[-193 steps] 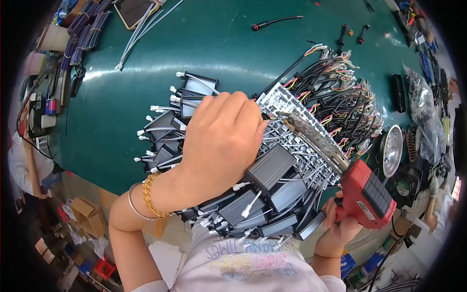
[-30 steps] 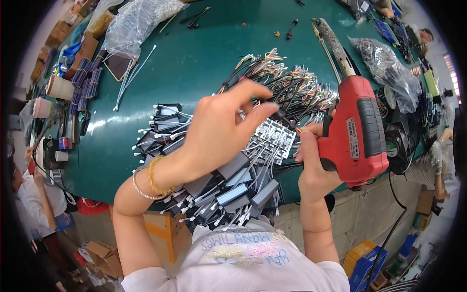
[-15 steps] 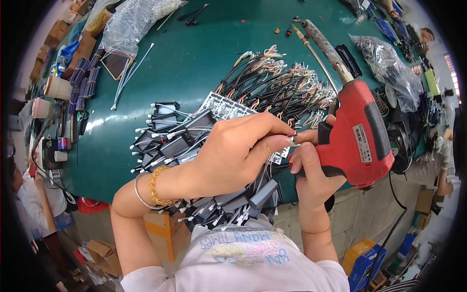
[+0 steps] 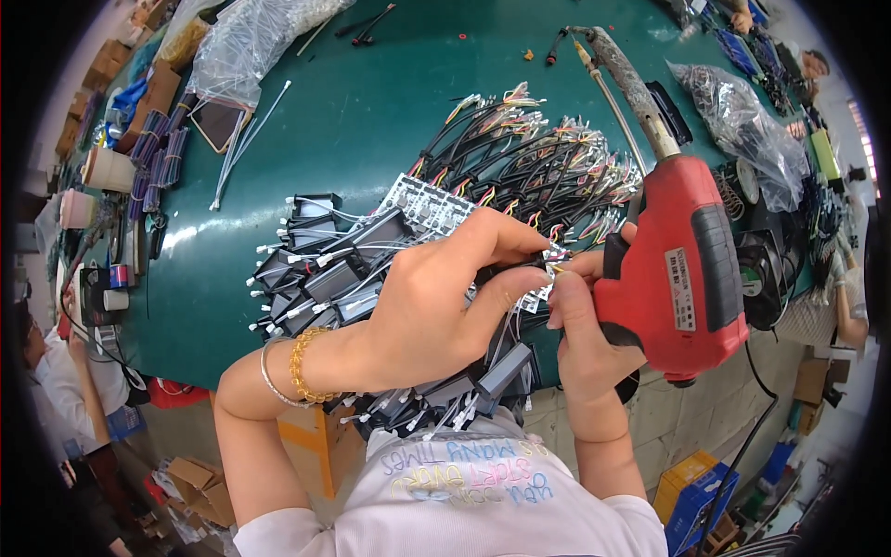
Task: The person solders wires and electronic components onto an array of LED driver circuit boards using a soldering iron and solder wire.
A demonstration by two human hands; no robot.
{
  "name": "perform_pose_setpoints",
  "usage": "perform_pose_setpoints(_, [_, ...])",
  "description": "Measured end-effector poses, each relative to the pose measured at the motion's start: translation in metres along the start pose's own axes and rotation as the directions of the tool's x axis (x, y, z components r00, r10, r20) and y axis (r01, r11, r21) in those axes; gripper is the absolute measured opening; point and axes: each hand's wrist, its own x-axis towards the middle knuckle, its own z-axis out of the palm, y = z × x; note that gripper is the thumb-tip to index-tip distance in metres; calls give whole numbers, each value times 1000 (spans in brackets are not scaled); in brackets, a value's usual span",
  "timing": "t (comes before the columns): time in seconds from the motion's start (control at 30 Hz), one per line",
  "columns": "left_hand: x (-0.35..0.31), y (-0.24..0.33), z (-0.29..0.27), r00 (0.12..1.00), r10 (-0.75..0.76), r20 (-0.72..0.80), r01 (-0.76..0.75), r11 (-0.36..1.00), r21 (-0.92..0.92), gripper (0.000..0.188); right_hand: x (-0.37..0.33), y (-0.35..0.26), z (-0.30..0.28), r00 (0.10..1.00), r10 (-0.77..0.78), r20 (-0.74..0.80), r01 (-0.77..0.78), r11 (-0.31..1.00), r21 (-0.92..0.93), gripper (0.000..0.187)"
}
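Worktop: green [image 4: 362,111], curving with the lens, lit by a pale glare at its left.
Casings: dark grey boxes [image 4: 506,367] with white-plugged leads, heaped at the near edge and to the left.
Left hand: [image 4: 445,288] above the heap, its grip closed on a black cable [image 4: 512,267] between thumb and forefinger.
Right hand: [image 4: 589,334] grip wrapped round a red soldering gun [image 4: 682,269]; thumb and forefinger meet at the cable's wire end, though I cannot tell whether they pinch it.
Gun barrel: points away from the wearer, above the worktop.
Circuit boards: white [image 4: 427,209], partly hidden behind the left hand.
Cable bundle: black with coloured wire ends [image 4: 557,158], fanned out beyond the boards.
Far left: a phone [image 4: 218,123], pale strips [image 4: 249,148] and a clear plastic bag [image 4: 260,46].
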Motion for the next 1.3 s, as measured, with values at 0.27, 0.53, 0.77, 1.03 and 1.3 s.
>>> perform_pose_setpoints(0.27, [-2, -2, -8, 999, -54, 4, 54, 997, 61, 16, -3, -8, 2, 993, 101, 65, -93, 990, -108, 5])
perform_pose_setpoints(0.53, [-19, -1, -13, 983, 121, 135, -155, 946, 285, 23, -18, 12, -13, 980, 69, 189, 5, 931, -366, 14])
perform_pose_setpoints(0.77, [-34, -3, -22, 922, 234, 308, -321, 908, 271, 21, -33, 10, -17, 941, 287, 181, -238, 938, -252, 19])
perform_pose_setpoints(1.03, [-17, -27, -45, 990, 128, 61, -140, 822, 553, 17, -22, -4, -17, 962, 272, 21, -266, 953, -144, 38])
perform_pose_setpoints(1.3, [-23, -28, -53, 980, -198, -20, 169, 770, 616, 16, -27, 14, -28, 992, 127, -12, -127, 992, 9, 50])
